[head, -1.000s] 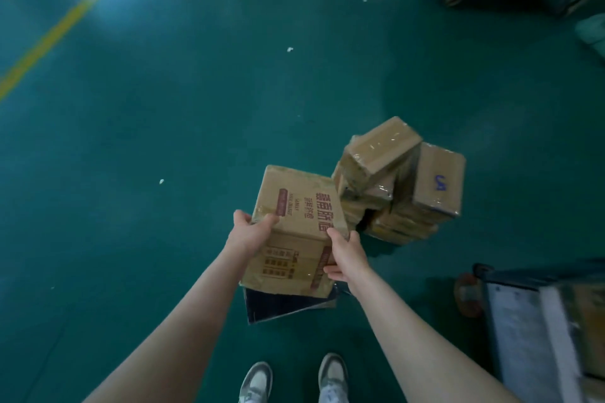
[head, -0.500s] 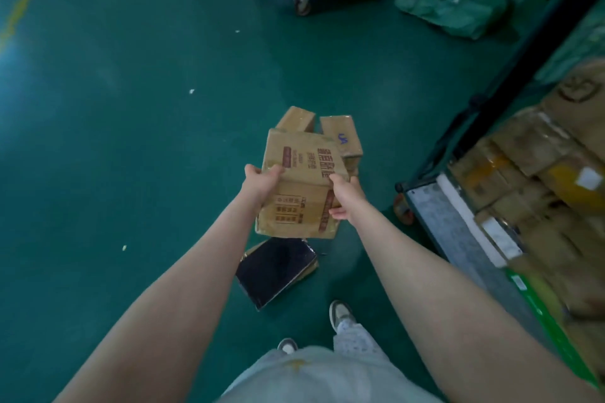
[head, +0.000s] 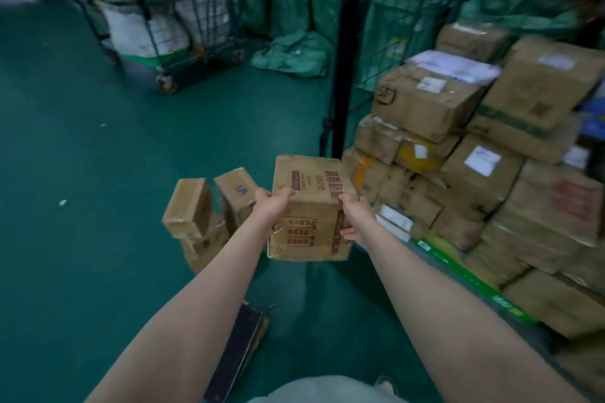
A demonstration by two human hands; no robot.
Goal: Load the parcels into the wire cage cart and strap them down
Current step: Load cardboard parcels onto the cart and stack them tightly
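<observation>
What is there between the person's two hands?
In the head view, one printed cardboard parcel: the left hand grips its left side, the right hand its right side.

Both arms are outstretched; the carton [head: 314, 186] is gripped between left hand [head: 272, 203] and right hand [head: 355, 217], fingers seemingly curled.

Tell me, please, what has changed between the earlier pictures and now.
The printed box has been lifted and swung right toward the parcels stacked in the cage cart. Nothing was let go: left hand and right hand still grip its sides. The small boxes and dark flat parcel stay on the floor.
</observation>
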